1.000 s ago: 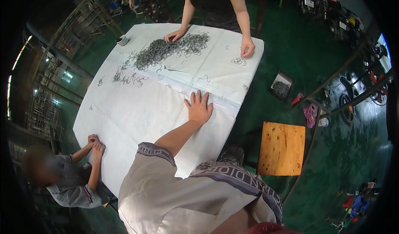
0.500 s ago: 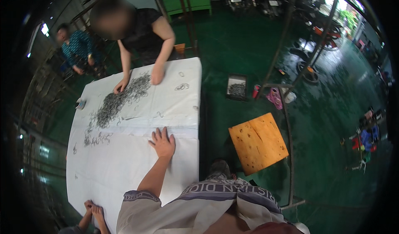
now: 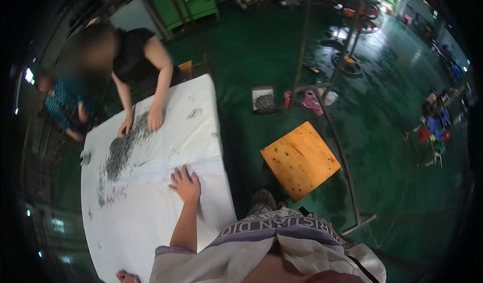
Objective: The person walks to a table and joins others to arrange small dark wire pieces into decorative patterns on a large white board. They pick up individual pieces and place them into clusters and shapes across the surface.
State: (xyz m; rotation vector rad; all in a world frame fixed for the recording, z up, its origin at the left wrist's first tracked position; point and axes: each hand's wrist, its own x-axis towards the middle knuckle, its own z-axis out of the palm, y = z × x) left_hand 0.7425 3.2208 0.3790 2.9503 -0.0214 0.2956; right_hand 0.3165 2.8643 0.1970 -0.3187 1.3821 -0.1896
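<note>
Glossy green floor (image 3: 236, 46) surrounds a white-covered table (image 3: 141, 232), with a square wooden stool (image 3: 301, 160) to its right and a green metal cabinet (image 3: 196, 9) beyond its far end. Toward the far left of the cover lies a heap of small dark curved rings (image 3: 118, 157); a looser scatter (image 3: 110, 195) trails off its near end, and 1 little cluster (image 3: 194, 113) sits apart toward the far right corner. The wearer's left hand (image 3: 186, 186) lies palm down near the table's right edge, fingers spread and clamped on nothing, away from the heap. The wearer's right hand is out of view, so I cannot tell its grip. Across the table, a co-worker's hands (image 3: 155, 118) are at the heap, too blurred to show whether they pinch a ring. Judging by how things lie, little looks finished on the table: most rings are massed together and only a few stand apart. Beside the table, a shallow tray (image 3: 261, 91) on the floor holds a pile of dark pieces (image 3: 264, 102); whether those are done or waiting, I cannot tell.
</note>
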